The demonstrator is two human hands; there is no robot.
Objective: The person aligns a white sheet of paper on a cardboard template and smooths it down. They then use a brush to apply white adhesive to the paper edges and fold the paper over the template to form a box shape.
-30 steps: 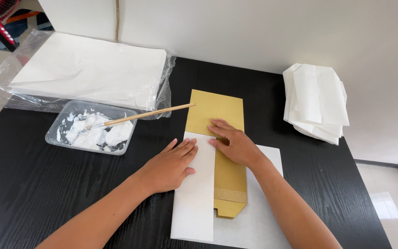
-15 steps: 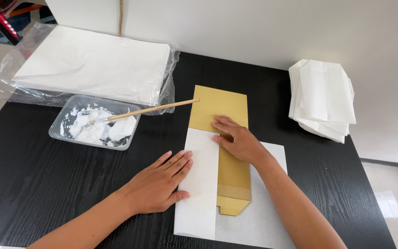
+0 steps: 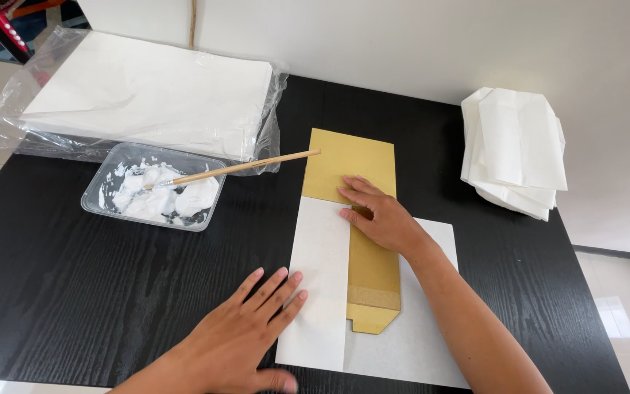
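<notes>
A white paper sheet lies on the black table, with its left flap folded over a long tan cardboard piece. My right hand lies flat on the cardboard, fingertips at the edge of the folded flap. Flat on the table with fingers spread, my left hand touches the flap's left edge with its fingertips. Neither hand holds anything.
A clear plastic tray of white paste stands at the left with a wooden brush resting on its rim. Behind it lies a stack of white sheets in clear plastic wrap. Folded white paper bags are piled at the right.
My left hand has slid from the upper part of the folded flap down and to the left, toward the table's front edge. My right hand has stayed on the cardboard.
</notes>
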